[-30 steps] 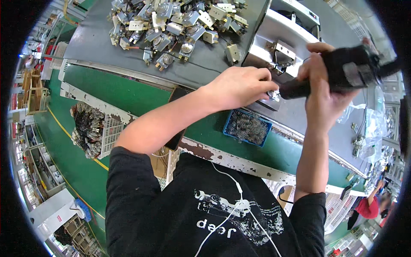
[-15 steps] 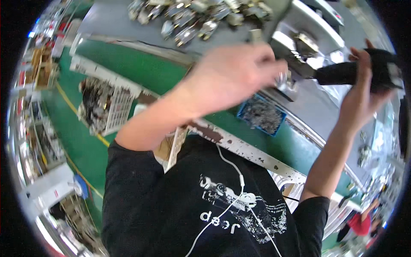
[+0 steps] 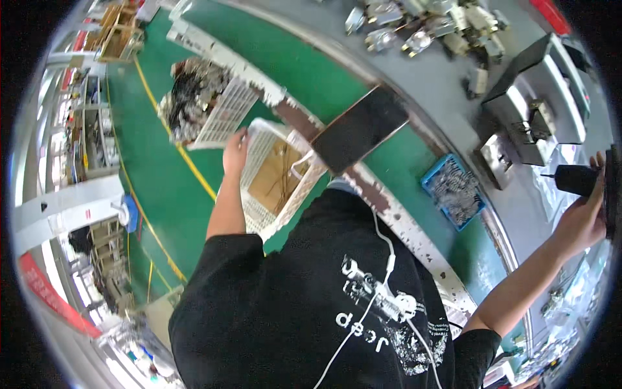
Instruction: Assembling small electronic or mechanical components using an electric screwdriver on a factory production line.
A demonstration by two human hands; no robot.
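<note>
Out to the left, my left hand [image 3: 236, 154] is beside the rim of a white plastic basket [image 3: 262, 211]. Its fingers are curled together, and whatever may be between them is too small to make out. At the far right, my right hand [image 3: 583, 223] grips a black power screwdriver [image 3: 575, 179], its bit pointing left over the workbench. Left of that tool, a metal block fixture [image 3: 497, 161] sits on the bench beside a grey box-shaped stand [image 3: 526, 107].
Several metal parts [image 3: 418, 42] lie heaped on the grey bench [image 3: 350, 48]. A blue basket [image 3: 430, 189] holds many small metal pieces. A black phone [image 3: 363, 129] bridges the worn white rail and bench edge. Another white crate [image 3: 223, 117] with scrap stands on the green floor.
My left hand has swung from the fixture out left to the white basket. My right hand, still holding the screwdriver, is farther right in view. The view has shifted left, revealing the phone.
</note>
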